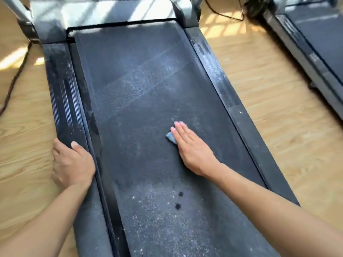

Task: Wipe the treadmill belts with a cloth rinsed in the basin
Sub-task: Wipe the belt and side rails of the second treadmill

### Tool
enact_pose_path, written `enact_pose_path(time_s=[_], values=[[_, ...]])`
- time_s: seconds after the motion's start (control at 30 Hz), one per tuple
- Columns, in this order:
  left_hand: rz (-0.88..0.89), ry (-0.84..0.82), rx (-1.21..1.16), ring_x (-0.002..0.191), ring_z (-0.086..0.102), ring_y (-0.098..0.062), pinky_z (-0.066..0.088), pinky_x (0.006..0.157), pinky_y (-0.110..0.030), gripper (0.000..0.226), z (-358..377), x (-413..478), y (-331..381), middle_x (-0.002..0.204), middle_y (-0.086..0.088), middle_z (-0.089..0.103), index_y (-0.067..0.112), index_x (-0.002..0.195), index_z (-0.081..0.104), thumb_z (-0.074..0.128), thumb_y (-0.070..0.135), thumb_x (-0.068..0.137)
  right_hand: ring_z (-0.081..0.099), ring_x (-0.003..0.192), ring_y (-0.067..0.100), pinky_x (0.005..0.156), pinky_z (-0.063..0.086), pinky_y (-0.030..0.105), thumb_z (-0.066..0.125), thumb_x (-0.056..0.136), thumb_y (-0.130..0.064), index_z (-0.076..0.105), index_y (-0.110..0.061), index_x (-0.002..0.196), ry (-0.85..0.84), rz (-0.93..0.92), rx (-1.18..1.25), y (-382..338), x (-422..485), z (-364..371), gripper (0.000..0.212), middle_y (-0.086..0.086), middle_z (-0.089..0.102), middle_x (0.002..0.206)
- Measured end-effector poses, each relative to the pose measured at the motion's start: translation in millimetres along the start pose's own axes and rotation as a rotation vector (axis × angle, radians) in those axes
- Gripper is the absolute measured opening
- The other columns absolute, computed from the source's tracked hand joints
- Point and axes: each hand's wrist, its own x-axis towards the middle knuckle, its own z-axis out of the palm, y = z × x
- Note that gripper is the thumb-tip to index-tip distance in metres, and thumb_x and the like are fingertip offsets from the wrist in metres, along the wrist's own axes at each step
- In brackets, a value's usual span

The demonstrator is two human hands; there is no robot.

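A dusty black treadmill belt (141, 101) runs from the near edge up the middle of the view. My right hand (191, 147) lies flat on it with straight fingers, pressing a small blue cloth (171, 137) onto the belt; only a corner of the cloth shows beside the fingers. My left hand (72, 164) grips the treadmill's left side rail (65, 101), thumb on top and fingers curled over the outer edge. Pale dust covers the belt near me, with two dark wet spots (179, 200). The belt looks darker around my right hand. No basin is in view.
A second treadmill (315, 43) stands at the right on the light wooden floor (274, 101). Black cables (14, 80) trail over the floor at the left and at the back right. The treadmill's grey front hood (104, 13) rises at the top.
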Motion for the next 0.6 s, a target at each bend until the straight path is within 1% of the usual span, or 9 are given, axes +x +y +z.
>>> enact_pose_path(time_s=[0.1, 0.13, 0.2, 0.27, 0.33, 0.4, 0.43, 0.5, 0.6], values=[[0.003, 0.024, 0.016, 0.118, 0.054, -0.06, 0.042, 0.095, -0.065, 0.052, 2.5, -0.3, 0.3, 0.14, -0.034, 0.049, -0.002, 0.149, 0.035, 0.038, 0.03, 0.108, 0.02, 0.159, 0.036, 0.131, 0.01, 0.042, 0.017, 0.108, -0.025, 0.024, -0.001, 0.162, -0.061, 0.295, -0.04, 84.3, -51.4, -11.0, 0.06, 0.022, 0.022, 0.17], [0.004, 0.03, 0.019, 0.117, 0.054, -0.06, 0.042, 0.094, -0.065, 0.053, 2.8, -0.4, 0.6, 0.14, -0.034, 0.049, -0.002, 0.149, 0.034, 0.037, 0.03, 0.107, 0.017, 0.16, 0.033, 0.131, 0.009, 0.042, 0.011, 0.108, -0.031, 0.023, -0.001, 0.162, -0.092, 0.345, -0.049, 102.8, -66.8, -15.3, 0.063, 0.02, 0.021, 0.17], [0.004, 0.033, 0.029, 0.116, 0.055, -0.06, 0.042, 0.094, -0.066, 0.053, 2.8, -1.1, 1.2, 0.14, -0.034, 0.049, -0.002, 0.149, 0.034, 0.037, 0.03, 0.107, 0.009, 0.161, 0.028, 0.131, 0.008, 0.042, 0.003, 0.107, -0.039, 0.021, -0.002, 0.164, -0.132, 0.385, -0.053, 118.6, -83.3, -17.8, 0.07, 0.017, 0.017, 0.172], [0.001, 0.041, 0.039, 0.115, 0.056, -0.059, 0.042, 0.092, -0.066, 0.053, 2.2, -1.8, 2.0, 0.14, -0.033, 0.05, -0.001, 0.149, 0.035, 0.037, 0.031, 0.107, 0.0, 0.162, 0.025, 0.131, 0.006, 0.042, 0.009, 0.104, -0.048, 0.018, -0.003, 0.165, -0.108, 0.465, 0.034, 105.9, -79.2, -13.1, 0.076, 0.016, 0.01, 0.174], [0.005, 0.055, 0.053, 0.114, 0.057, -0.058, 0.043, 0.089, -0.064, 0.055, 1.2, -2.6, 3.4, 0.14, -0.031, 0.05, 0.0, 0.152, 0.033, 0.038, 0.031, 0.107, -0.006, 0.162, 0.026, 0.131, 0.0, 0.042, 0.02, 0.099, -0.059, 0.014, -0.002, 0.165, -0.024, 0.618, 0.172, 77.6, -64.3, -5.8, 0.087, 0.016, 0.003, 0.174], [0.011, 0.048, 0.068, 0.114, 0.058, -0.056, 0.044, 0.087, -0.063, 0.056, -0.3, -3.0, 5.5, 0.139, -0.031, 0.05, -0.001, 0.154, 0.032, 0.038, 0.03, 0.108, -0.011, 0.162, 0.024, 0.131, -0.003, 0.043, 0.028, 0.096, -0.068, 0.01, -0.002, 0.166, 0.029, 0.703, 0.257, 44.2, -49.0, -0.3, 0.098, 0.015, -0.004, 0.175], [0.014, 0.042, 0.071, 0.114, 0.058, -0.056, 0.044, 0.086, -0.062, 0.057, -0.7, -3.1, 6.3, 0.139, -0.03, 0.051, -0.001, 0.155, 0.031, 0.038, 0.03, 0.108, -0.013, 0.161, 0.023, 0.131, -0.002, 0.044, 0.03, 0.095, -0.07, 0.008, -0.003, 0.166, 0.031, 0.69, 0.267, 26.7, -41.8, 2.0, 0.1, 0.014, -0.006, 0.175], [0.008, 0.032, 0.071, 0.115, 0.058, -0.054, 0.044, 0.086, -0.061, 0.057, -2.7, -3.4, 8.3, 0.14, -0.03, 0.051, -0.002, 0.156, 0.031, 0.038, 0.029, 0.108, -0.017, 0.161, 0.02, 0.131, -0.001, 0.045, 0.031, 0.094, -0.072, 0.006, -0.005, 0.166, 0.008, 0.58, 0.265, -13.9, -25.5, 1.6, 0.102, 0.011, -0.009, 0.175], [-0.008, 0.021, 0.034, 0.118, 0.058, -0.051, 0.044, 0.088, -0.059, 0.057, -4.8, -3.2, 7.7, 0.143, -0.028, 0.052, 0.0, 0.156, 0.032, 0.039, 0.03, 0.109, -0.025, 0.158, 0.02, 0.131, -0.004, 0.043, 0.03, 0.096, -0.073, -0.002, -0.007, 0.167, -0.103, 0.298, 0.244, -95.5, -0.7, -1.0, 0.102, 0.009, -0.018, 0.174]])
